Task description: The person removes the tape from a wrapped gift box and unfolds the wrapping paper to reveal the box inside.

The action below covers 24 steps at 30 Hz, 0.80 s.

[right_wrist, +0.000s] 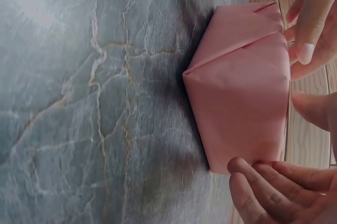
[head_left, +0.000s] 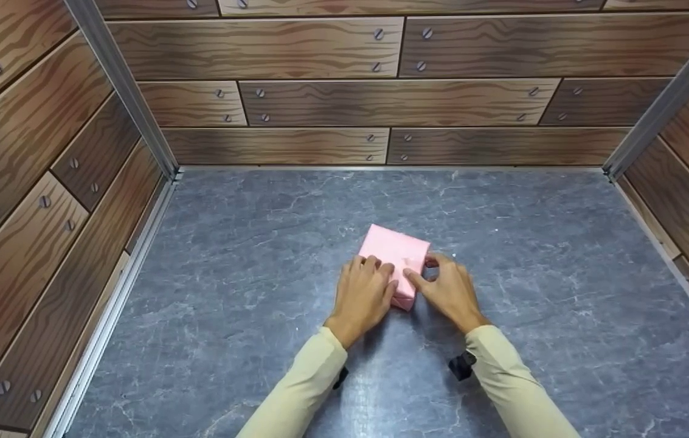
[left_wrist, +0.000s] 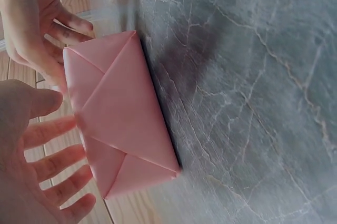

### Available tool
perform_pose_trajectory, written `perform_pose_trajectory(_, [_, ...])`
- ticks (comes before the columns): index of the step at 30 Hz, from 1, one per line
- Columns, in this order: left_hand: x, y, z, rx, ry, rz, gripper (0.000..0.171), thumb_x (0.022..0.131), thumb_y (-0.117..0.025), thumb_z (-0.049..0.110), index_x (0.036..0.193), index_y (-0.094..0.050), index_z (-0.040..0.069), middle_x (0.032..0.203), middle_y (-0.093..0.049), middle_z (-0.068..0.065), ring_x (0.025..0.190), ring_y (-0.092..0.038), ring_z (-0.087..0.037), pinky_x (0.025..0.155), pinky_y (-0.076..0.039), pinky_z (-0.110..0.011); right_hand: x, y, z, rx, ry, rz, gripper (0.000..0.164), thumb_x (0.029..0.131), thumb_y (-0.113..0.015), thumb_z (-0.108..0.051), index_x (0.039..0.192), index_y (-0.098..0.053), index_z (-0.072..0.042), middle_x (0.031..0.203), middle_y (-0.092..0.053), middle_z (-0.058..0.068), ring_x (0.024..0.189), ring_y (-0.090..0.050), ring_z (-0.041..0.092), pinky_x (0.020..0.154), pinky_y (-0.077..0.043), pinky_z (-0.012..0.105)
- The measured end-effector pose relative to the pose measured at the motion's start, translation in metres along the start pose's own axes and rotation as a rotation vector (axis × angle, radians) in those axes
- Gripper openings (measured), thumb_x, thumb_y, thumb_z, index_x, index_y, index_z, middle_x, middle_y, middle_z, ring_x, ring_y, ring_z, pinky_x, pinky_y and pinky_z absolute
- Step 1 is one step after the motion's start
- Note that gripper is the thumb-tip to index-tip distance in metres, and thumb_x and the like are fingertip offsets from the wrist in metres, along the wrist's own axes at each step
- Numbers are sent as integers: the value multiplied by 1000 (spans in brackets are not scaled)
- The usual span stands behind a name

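Note:
A small box wrapped in pink paper (head_left: 394, 243) lies on the grey marbled surface, turned at an angle. In the left wrist view, diagonal folds and triangular flaps cross the near end of the pink box (left_wrist: 124, 108). My left hand (head_left: 363, 297) rests over its top left part, fingers spread and fairly straight, thumb towards the near edge. At the right side, my right hand (head_left: 452, 293) holds the box edge, thumb on top and fingers bent against the side. The right wrist view shows those fingertips (right_wrist: 239, 182) touching the pink side of the box.
Wood-plank patterned walls (head_left: 320, 103) enclose the surface at the back and both sides, with metal strips (head_left: 125, 91) along the corners. A dark wrist strap piece (head_left: 461, 366) hangs under the right sleeve. The marbled tabletop (head_left: 228, 340) stretches around the box.

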State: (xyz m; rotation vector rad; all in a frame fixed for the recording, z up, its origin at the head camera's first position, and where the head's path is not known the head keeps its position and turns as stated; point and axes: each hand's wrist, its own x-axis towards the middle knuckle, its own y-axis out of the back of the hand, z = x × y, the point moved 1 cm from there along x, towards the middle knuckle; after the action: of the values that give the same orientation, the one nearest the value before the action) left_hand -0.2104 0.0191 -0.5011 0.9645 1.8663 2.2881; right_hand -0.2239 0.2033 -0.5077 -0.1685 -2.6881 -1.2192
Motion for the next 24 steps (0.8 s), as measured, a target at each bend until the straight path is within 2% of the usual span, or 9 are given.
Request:
perform_pose_trajectory(5, [0,0,1,-17,0,-9,23,99,-62,35,109,-71,17,103,-65,-5,99,-58,-27,81,-48,-40,1,-1,2,43,28,-3,52,87,-81,-28,124,-66,4,111,-72,22,86,-72,32,79,-56,50])
perform_pose_trajectory(12, [3,2,-1,-56,-5,-6,22,100,-62,32,112,-72,17,105,-67,-5,101,-59,-27,85,-50,-42,3,-3,7,113,53,0,46,88,-80,-19,123,-66,7,111,-71,25,88,-74,36,79,-59,50])
perform_pose_trajectory(17, [5,4,-5,-101,-11,1,21,99,-64,26,114,-73,15,114,-67,-7,108,-60,-29,90,-52,-44,3,-4,8,161,50,-18,43,90,-78,-17,123,-66,8,112,-71,26,90,-73,38,80,-60,49])
perform_pose_trajectory(24, [9,4,-12,-162,3,-114,31,101,-60,27,126,-69,12,136,-62,-13,129,-54,-33,106,-46,-48,3,-5,8,229,43,-32,41,91,-75,-11,126,-64,10,113,-71,27,97,-72,37,84,-59,47])
